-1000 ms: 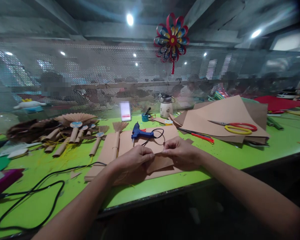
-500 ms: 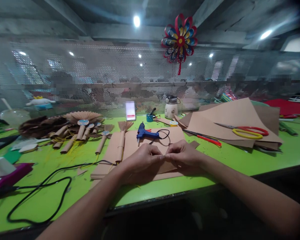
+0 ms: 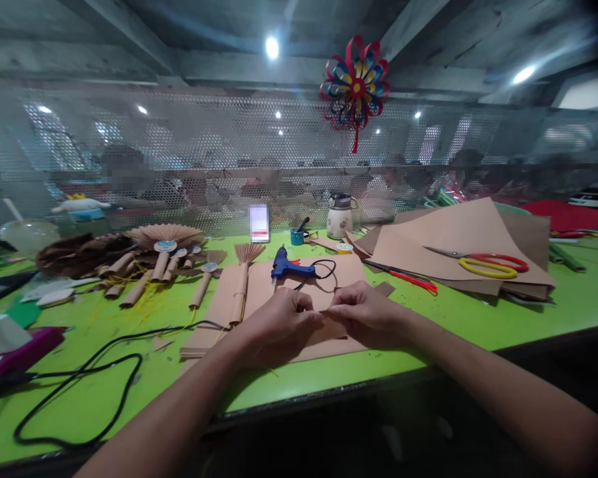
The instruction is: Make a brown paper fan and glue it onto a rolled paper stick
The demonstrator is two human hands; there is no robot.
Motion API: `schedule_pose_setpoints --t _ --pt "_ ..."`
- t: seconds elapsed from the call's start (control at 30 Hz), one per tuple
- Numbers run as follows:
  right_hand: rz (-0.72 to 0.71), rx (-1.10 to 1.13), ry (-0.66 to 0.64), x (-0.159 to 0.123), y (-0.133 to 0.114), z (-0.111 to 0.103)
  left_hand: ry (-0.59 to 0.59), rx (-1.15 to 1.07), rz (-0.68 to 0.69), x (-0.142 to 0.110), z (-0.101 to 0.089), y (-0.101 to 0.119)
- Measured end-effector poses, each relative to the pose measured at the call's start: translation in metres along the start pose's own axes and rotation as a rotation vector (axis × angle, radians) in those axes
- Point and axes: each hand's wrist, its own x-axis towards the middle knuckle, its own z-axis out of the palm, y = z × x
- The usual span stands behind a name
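My left hand (image 3: 284, 320) and my right hand (image 3: 369, 311) meet low over brown paper sheets (image 3: 266, 282). Both are closed in a pinch, thumbs almost touching, on the edge of a piece of brown paper (image 3: 333, 325); my fingers hide most of it. Just beyond them a blue hot glue gun (image 3: 294, 269) lies on the sheets. To the left of my left hand rests a rolled paper handle with a pleated fan top (image 3: 239, 292).
Several finished paper fans (image 3: 162, 259) lie at the left, near a looping black cord (image 3: 104, 355). Red-handled scissors (image 3: 413, 280) and red-and-yellow scissors (image 3: 493, 263) are on the right, by large paper sheets (image 3: 443, 232). A phone (image 3: 260, 223) and bottle (image 3: 339, 218) stand behind.
My hands stay pinched together in nearly the same place, with only a slight shift of the fingers. The camera view has moved a little; the things on the table lie as before.
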Motion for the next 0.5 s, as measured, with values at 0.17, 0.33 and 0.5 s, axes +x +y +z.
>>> schedule_pose_setpoints --t 0.17,0.33,0.5 --pt "0.022 0.009 -0.004 0.0012 0.0024 -0.0044 0.023 -0.066 -0.043 -0.003 0.0001 -0.0016" --pt "0.057 0.076 0.051 -0.0006 0.0039 -0.0047 0.032 -0.001 0.021 -0.0023 -0.0032 -0.0017" --pt "0.068 0.21 -0.011 -0.0037 -0.0031 0.0011 -0.071 -0.01 0.034 -0.0028 -0.0054 0.0013"
